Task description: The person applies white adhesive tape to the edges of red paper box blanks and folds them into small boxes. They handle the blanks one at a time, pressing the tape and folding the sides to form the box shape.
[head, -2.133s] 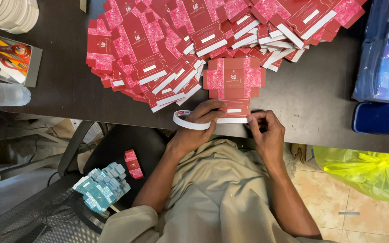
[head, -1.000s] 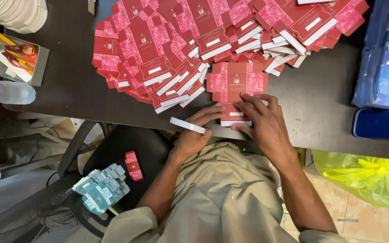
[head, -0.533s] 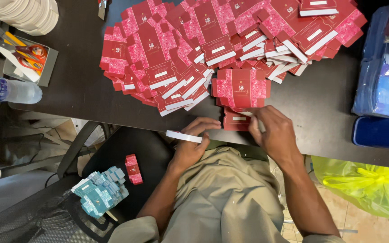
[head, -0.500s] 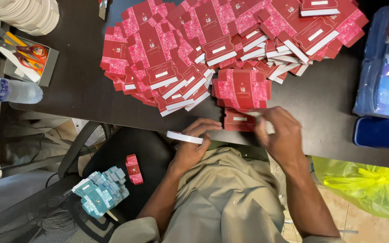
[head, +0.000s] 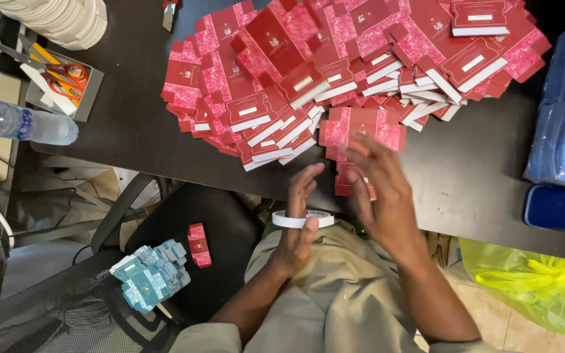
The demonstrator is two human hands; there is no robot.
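Tape roll [head: 302, 219] had moved onto my left hand [head: 299, 225], worn as a ring, while my right hand [head: 380, 193], fingers spread, had lifted off the red carton blank [head: 361, 127].

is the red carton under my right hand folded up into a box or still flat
Flat. The red carton blank lies spread on the dark table, side panels out, with the right hand over its lower flap. The left hand holds a white tape roll.
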